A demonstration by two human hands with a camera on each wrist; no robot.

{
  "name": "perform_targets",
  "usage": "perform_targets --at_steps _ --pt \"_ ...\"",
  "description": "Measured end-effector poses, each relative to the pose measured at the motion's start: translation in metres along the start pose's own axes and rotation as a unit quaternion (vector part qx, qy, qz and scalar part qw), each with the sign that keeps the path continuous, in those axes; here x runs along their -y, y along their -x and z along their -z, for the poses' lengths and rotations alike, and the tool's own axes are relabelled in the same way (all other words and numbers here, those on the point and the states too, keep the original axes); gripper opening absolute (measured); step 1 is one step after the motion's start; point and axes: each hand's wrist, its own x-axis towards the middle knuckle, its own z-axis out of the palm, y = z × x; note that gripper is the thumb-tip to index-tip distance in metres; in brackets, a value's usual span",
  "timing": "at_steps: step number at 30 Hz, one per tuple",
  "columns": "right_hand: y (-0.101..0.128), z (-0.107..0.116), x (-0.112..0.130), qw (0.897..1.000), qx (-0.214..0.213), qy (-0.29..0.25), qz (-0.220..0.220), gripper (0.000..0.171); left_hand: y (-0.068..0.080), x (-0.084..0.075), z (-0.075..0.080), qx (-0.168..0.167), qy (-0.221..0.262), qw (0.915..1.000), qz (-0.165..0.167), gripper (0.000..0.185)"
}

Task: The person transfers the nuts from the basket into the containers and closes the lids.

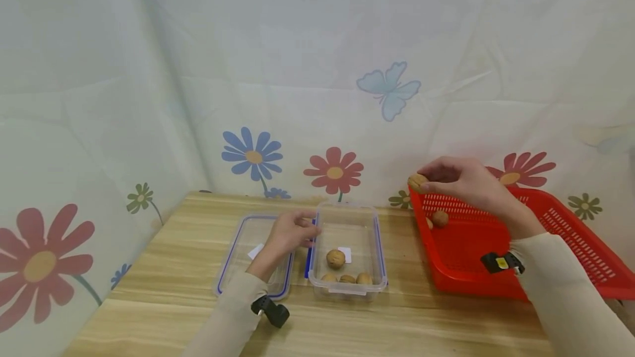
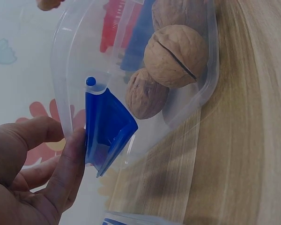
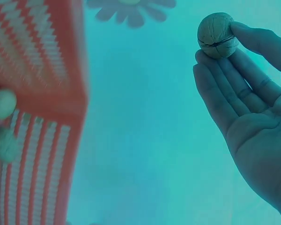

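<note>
A pale wooden table stands in a corner draped with white cloth printed with flowers and butterflies. The right hand pinches a walnut above the rim of a red basket. The left hand grips the wall of a clear box holding walnuts, its lid lying just beside.

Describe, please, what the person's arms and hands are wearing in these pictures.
Both arms wear long cream sleeves. The left hand and right hand are bare. A small black camera is strapped at each wrist; the right camera carries a yellow mark.
</note>
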Motion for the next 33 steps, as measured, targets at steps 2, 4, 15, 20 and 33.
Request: perform_targets --at_steps 2,4,15,20,33 --pt "0.002 -0.005 0.007 0.999 -0.009 -0.019 0.024 0.039 0.000 0.000 0.000 -0.001 -0.002 1.0000 0.000 0.044" --pt "0.003 -0.011 0.012 0.998 -0.016 -0.038 0.048 0.034 0.000 0.001 0.000 -0.001 -0.005 1.0000 -0.001 0.044" --pt "0.012 -0.051 0.033 0.995 -0.041 -0.046 0.074 0.030 0.001 0.001 0.001 0.002 0.001 0.9999 -0.014 0.044" --pt "0.014 -0.070 0.036 0.995 -0.029 -0.055 0.077 0.030 0.000 0.002 0.001 0.002 0.010 0.9998 -0.014 0.042" --pt "0.013 -0.115 0.032 0.990 0.042 -0.103 0.087 0.028 0.000 0.003 0.001 0.002 0.013 0.9998 -0.014 0.042"
